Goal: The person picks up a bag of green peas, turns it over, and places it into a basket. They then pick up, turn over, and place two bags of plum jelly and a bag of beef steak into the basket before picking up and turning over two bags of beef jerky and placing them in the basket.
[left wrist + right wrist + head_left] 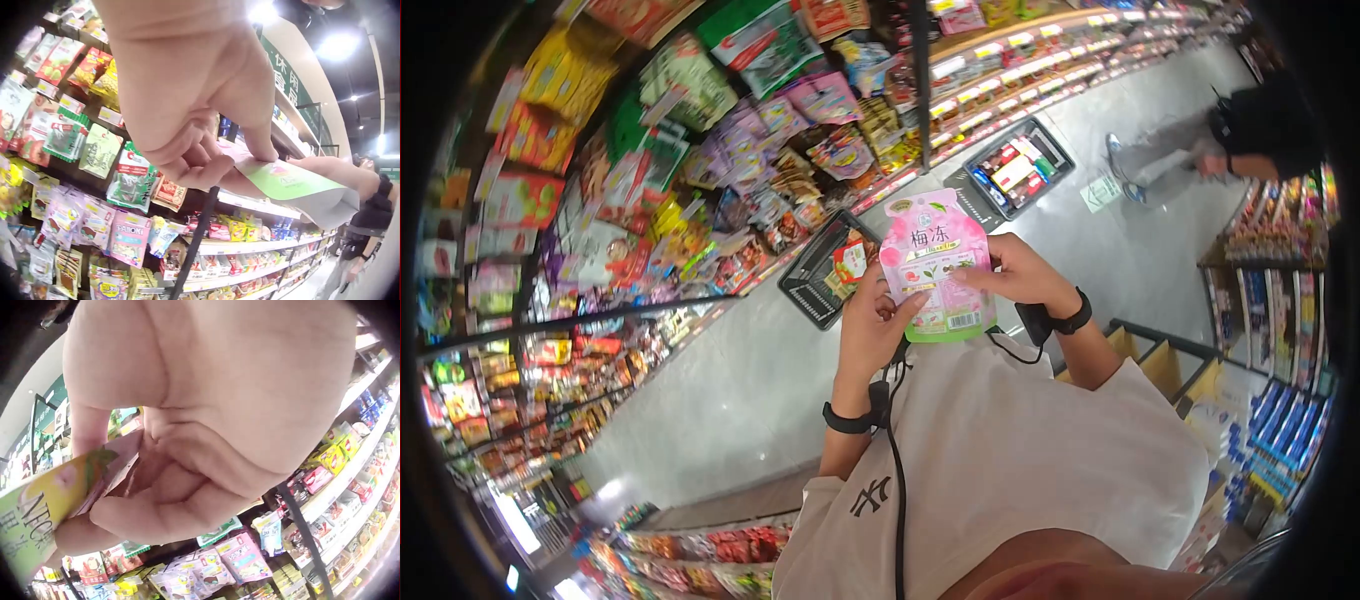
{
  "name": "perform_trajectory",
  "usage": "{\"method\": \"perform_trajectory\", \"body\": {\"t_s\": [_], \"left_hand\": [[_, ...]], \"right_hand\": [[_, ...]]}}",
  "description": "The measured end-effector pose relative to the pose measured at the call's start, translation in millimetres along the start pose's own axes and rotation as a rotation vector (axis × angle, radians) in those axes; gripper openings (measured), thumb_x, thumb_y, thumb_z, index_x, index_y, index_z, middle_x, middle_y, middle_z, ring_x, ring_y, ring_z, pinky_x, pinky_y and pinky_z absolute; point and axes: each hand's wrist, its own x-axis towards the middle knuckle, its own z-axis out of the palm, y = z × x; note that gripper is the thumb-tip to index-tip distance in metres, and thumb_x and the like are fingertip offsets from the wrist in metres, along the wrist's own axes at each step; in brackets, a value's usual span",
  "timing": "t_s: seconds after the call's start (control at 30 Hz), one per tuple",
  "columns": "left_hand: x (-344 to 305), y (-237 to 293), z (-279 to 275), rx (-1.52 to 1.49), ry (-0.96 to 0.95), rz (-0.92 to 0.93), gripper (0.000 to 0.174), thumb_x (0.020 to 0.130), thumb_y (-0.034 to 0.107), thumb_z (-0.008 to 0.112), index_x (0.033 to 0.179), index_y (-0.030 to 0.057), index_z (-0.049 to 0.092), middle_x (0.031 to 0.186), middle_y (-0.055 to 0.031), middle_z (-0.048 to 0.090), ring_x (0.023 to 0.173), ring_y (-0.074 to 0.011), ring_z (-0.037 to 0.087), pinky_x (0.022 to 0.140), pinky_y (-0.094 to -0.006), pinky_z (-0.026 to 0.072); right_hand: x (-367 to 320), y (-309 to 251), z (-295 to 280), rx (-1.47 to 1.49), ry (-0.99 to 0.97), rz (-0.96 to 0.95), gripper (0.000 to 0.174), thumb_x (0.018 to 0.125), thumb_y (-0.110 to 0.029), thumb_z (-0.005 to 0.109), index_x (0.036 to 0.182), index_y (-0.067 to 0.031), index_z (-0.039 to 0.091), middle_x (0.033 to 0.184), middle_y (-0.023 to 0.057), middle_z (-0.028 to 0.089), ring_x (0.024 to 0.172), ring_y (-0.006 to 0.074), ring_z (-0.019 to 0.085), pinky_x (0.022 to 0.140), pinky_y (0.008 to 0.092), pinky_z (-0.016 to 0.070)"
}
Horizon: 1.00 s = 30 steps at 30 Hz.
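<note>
A pink plum jelly pouch [938, 265] with a green bottom edge is held upright in front of the chest, its printed face towards the head camera. My left hand [870, 318] grips its lower left side, thumb on the face and fingers curled behind. On the right side, my right hand [1032, 277] pinches it with the thumb laid across the print. The left wrist view has the left hand [194, 106] at the pouch's green end [294, 181]. In the right wrist view, the right hand's [206, 419] fingers are bent beneath the pouch [62, 500].
A black shopping basket [797, 283] with a few packs stands on the floor beyond the pouch, and a fuller basket [1060, 150] lies farther right. Hanging snack bags [745, 150] line the left shelves. A person [1265, 130] in dark clothes stands at the upper right.
</note>
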Motion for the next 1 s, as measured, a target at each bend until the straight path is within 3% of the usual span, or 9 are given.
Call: {"method": "perform_trajectory", "body": {"t_s": [0.13,0.23,0.37,0.53,0.6,0.73,0.83,0.93,1.0], "left_hand": [[-27.5,-22.1,-42.7,0.022,0.138,0.009,0.047,0.089,0.008,0.076,0.131,0.0015,0.055,0.099,-0.0076,0.075,0.071,-0.0080,0.063,0.063,-0.0249,0.0497],[-53.2,-40.9,-83.3,0.223,0.179,0.002,0.038,0.086,0.013,0.079,0.118,0.0010,0.062,0.087,-0.0130,0.071,0.062,-0.0197,0.063,0.059,-0.0331,0.0488],[-89.3,-87.7,-120.8,0.310,0.248,0.009,0.021,0.090,0.014,0.073,0.104,0.0003,0.067,0.087,-0.0171,0.069,0.074,-0.0360,0.066,0.066,-0.0405,0.0515],[-135.9,-136.5,-147.4,0.236,0.326,-0.140,0.023,0.095,0.022,0.066,0.112,0.0064,0.072,0.093,-0.0172,0.072,0.079,-0.0364,0.069,0.070,-0.0420,0.0532],[-153.5,-156.0,-153.8,0.247,0.318,-0.239,0.026,0.097,0.025,0.063,0.114,0.0086,0.073,0.094,-0.0181,0.072,0.081,-0.0372,0.069,0.071,-0.0426,0.0533],[-177.0,-174.0,-150.1,0.198,0.372,-0.482,0.029,0.099,0.029,0.060,0.115,0.0089,0.073,0.091,-0.0222,0.070,0.084,-0.0413,0.067,0.072,-0.0455,0.0523],[-188.5,-194.2,-129.4,0.132,0.476,-0.633,0.030,0.099,0.029,0.058,0.115,0.0082,0.073,0.092,-0.0235,0.069,0.087,-0.0431,0.066,0.073,-0.0469,0.0521],[-204.7,-207.3,-99.9,0.017,0.544,-0.806,0.032,0.101,0.028,0.055,0.117,0.0061,0.072,0.098,-0.0240,0.070,0.098,-0.0417,0.068,0.078,-0.0442,0.0538],[-206.4,-206.6,-81.4,-0.108,0.587,-0.922,0.036,0.103,0.033,0.054,0.122,0.0068,0.071,0.103,-0.0216,0.074,0.103,-0.0327,0.072,0.083,-0.0381,0.0547]], "right_hand": [[42.9,-7.0,30.8,-0.136,-0.116,-0.028,0.029,0.094,-0.018,0.074,0.112,0.0041,0.069,0.084,0.0039,0.070,0.074,0.0054,0.059,0.064,0.0265,0.0503],[78.0,-15.8,61.3,-0.228,-0.205,-0.070,0.023,0.093,-0.017,0.074,0.103,0.0030,0.073,0.080,0.0090,0.073,0.068,0.0101,0.064,0.063,0.0278,0.0517],[119.9,-9.4,114.6,-0.526,-0.390,-0.148,0.024,0.090,-0.020,0.077,0.094,0.0038,0.075,0.071,0.0096,0.071,0.063,0.0081,0.062,0.059,0.0267,0.0494],[179.1,1.7,159.4,-0.488,-0.341,0.028,0.023,0.090,-0.017,0.077,0.091,0.0054,0.073,0.068,0.0070,0.067,0.064,0.0043,0.058,0.060,0.0258,0.0481],[214.7,35.8,166.4,-0.409,-0.243,-0.003,0.025,0.089,-0.016,0.077,0.085,0.0068,0.070,0.062,0.0047,0.062,0.061,0.0041,0.051,0.056,0.0275,0.0448],[298.7,147.9,181.2,-0.352,-0.068,-0.070,0.029,0.088,-0.023,0.077,0.093,0.0051,0.072,0.080,0.0098,0.074,0.068,0.0111,0.068,0.062,0.0284,0.0514],[346.4,254.3,191.9,-0.617,-0.047,0.234,0.032,0.088,-0.025,0.075,0.100,0.0043,0.072,0.090,0.0116,0.077,0.072,0.0199,0.075,0.067,0.0306,0.0559],[362.3,360.4,214.5,-0.276,0.050,0.571,0.035,0.088,-0.025,0.072,0.109,0.0027,0.070,0.091,0.0117,0.077,0.071,0.0241,0.076,0.068,0.0314,0.0585],[380.2,434.3,223.9,-0.227,0.022,0.671,0.034,0.091,-0.026,0.070,0.115,-0.0018,0.069,0.092,0.0100,0.076,0.067,0.0195,0.075,0.053,0.0299,0.0544]]}}
